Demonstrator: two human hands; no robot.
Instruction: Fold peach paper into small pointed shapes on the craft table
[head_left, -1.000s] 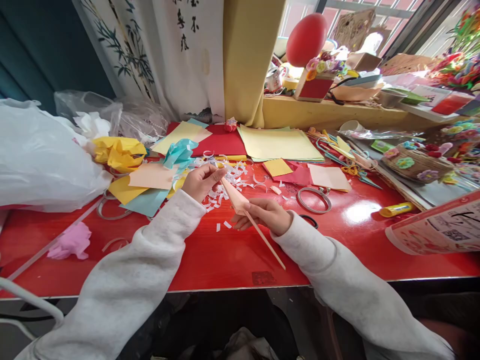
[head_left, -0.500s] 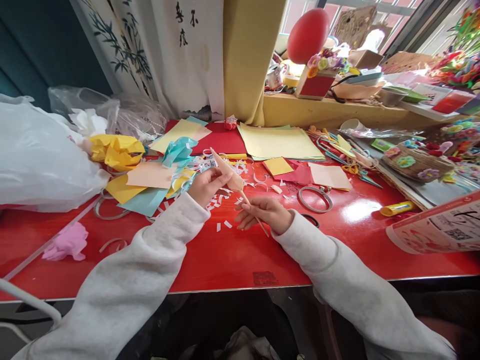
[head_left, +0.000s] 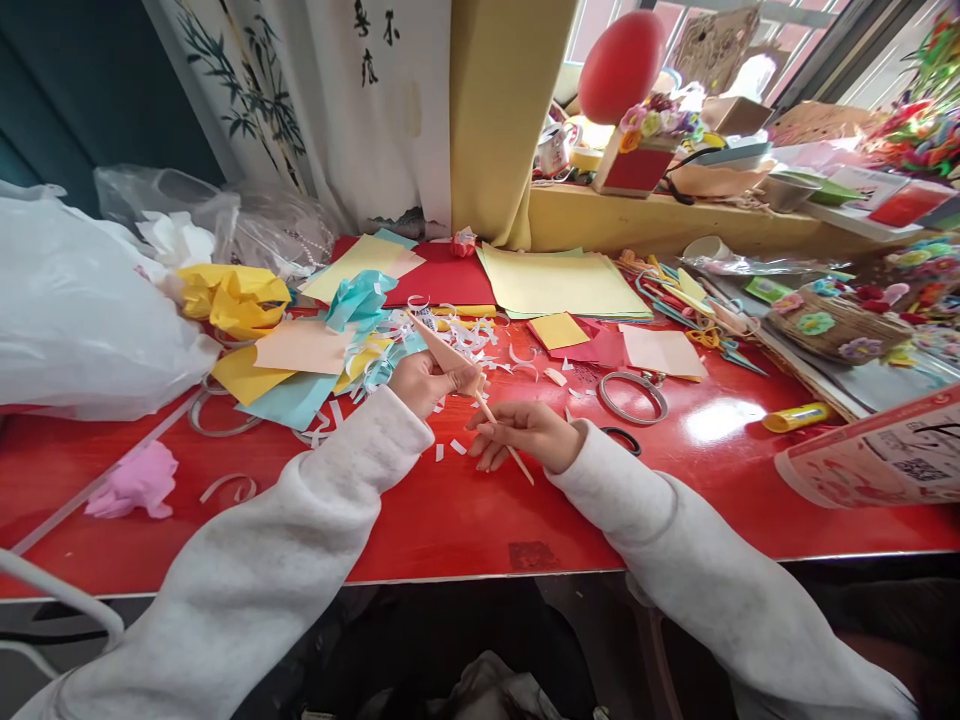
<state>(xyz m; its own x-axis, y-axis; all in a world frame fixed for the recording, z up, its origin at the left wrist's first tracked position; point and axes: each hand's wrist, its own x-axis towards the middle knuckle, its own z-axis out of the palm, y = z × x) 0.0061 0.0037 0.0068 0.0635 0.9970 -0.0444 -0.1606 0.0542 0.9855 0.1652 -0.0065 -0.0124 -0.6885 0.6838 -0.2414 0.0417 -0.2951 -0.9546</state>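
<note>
Pinched in my left hand is a piece of peach paper, whose pointed end sticks up and to the left. My right hand grips a thin wooden stick between thumb and fingers. The stick slants from the lower right up to the paper near my left fingertips; whether it is fixed to the paper I cannot tell. White paper strips lie curled behind and around my left hand. Two small white scraps rest on the red table below the hands.
To the left stand a white plastic bag, crumpled yellow paper and pink paper. Light yellow sheets lie at the back. On the right are a silver ring, scissors, a glue stick and a large cup.
My left hand has turned and slid slightly right and down along the peach paper, now covering more of its lower end. My right hand still holds the stick, nearly in place.
</note>
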